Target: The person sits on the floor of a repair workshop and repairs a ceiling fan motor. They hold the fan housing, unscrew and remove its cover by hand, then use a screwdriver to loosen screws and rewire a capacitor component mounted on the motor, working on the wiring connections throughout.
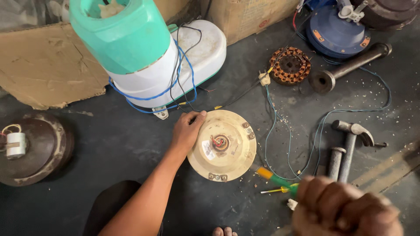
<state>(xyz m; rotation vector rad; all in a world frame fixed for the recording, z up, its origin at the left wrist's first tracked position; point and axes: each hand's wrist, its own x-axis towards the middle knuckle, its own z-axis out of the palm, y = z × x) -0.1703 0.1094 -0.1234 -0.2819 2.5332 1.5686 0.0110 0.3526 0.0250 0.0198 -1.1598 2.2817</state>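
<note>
One cream-coloured round motor housing (pixel 223 145) lies flat on the dark floor (pixel 131 140), with red wires showing in its central hub. The left hand (pixel 187 130) rests on its left rim, fingers spread and curled over the edge, thumb along the top. The right hand (pixel 345 209), blurred and near the camera at the lower right, is clenched into a fist; a green and yellow screwdriver (pixel 278 179) lies just beside it, but I cannot tell whether the fist holds it. One hammer (pixel 350 148) lies right of the housing, with one short metal rod (pixel 335 161) beside its handle. One copper-wound stator (pixel 290 65) sits further up, next to one thick steel pipe (pixel 348 67). One blue motor housing (pixel 334 32) is at the top right, one dark brown housing (pixel 37 148) at the far left. One white and teal appliance (pixel 148 52) stands behind, wrapped in blue and black wires. Two pieces of cardboard (pixel 48 65) lie along the back.
</note>
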